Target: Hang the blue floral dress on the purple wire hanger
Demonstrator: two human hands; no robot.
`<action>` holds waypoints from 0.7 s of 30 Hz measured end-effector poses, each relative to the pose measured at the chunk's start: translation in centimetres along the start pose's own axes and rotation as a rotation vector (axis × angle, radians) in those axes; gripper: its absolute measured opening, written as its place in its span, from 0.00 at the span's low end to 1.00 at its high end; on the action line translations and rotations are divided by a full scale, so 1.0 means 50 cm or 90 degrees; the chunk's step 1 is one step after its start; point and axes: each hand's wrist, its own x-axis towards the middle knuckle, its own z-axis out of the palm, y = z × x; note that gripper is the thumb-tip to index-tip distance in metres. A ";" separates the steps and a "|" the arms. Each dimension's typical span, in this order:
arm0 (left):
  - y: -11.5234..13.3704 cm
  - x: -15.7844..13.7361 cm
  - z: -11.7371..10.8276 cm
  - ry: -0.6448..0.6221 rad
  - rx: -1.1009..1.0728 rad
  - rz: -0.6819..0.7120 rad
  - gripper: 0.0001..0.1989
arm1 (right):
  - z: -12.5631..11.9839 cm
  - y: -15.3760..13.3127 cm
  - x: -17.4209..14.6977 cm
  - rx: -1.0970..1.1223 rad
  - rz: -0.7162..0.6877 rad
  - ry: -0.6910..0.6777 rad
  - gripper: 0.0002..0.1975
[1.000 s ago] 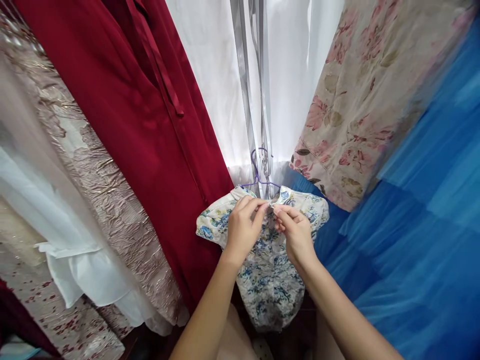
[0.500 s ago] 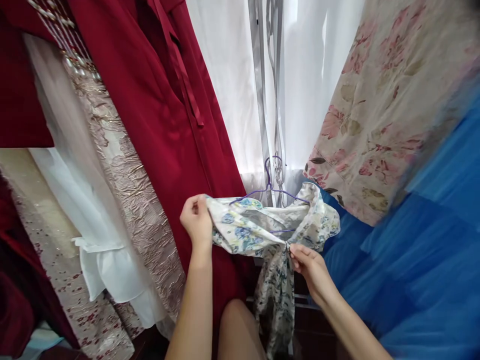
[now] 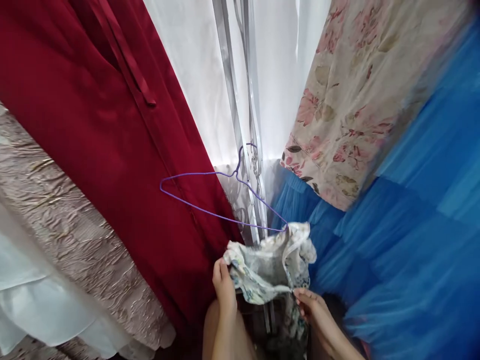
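A white garment with a blue floral print (image 3: 258, 290) is stretched between my two hands, low in the middle of the view. My left hand (image 3: 224, 285) grips its left edge, fingers closed on the cloth. At the front of the neckline my right hand (image 3: 309, 302) pinches the fabric. Above it a purple wire hanger (image 3: 198, 206) tilts down to the right. Its right tip still touches the garment's right shoulder, while its left arm is bare. The hanger's hook is at the silver straps. The garment's lower part is blurred and dark.
A long red garment (image 3: 112, 125) hangs on the left, beside a textured pinkish one (image 3: 75, 235). Behind the hanger are a white cloth (image 3: 187, 65) and silver straps (image 3: 228, 65). On the right hang a pink floral cloth (image 3: 337, 100) and blue tulle (image 3: 420, 240).
The garment's left shoulder has come off the hanger, and both hands have moved it lower. The hanger now tilts, its left arm bare. The view has shifted to the right.
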 end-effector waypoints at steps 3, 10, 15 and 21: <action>0.006 -0.064 0.010 -0.132 -0.037 -0.058 0.26 | -0.024 0.063 -0.009 -0.031 0.056 -0.032 0.22; 0.126 -0.200 0.041 -0.641 0.172 0.109 0.13 | 0.016 -0.059 -0.105 -0.233 -0.170 -0.157 0.24; 0.150 -0.219 0.055 -0.612 0.223 0.118 0.12 | 0.050 -0.188 -0.165 -0.285 0.015 -0.288 0.29; 0.112 -0.192 0.026 -0.481 0.207 0.038 0.17 | 0.093 -0.182 -0.171 0.021 0.171 -0.364 0.30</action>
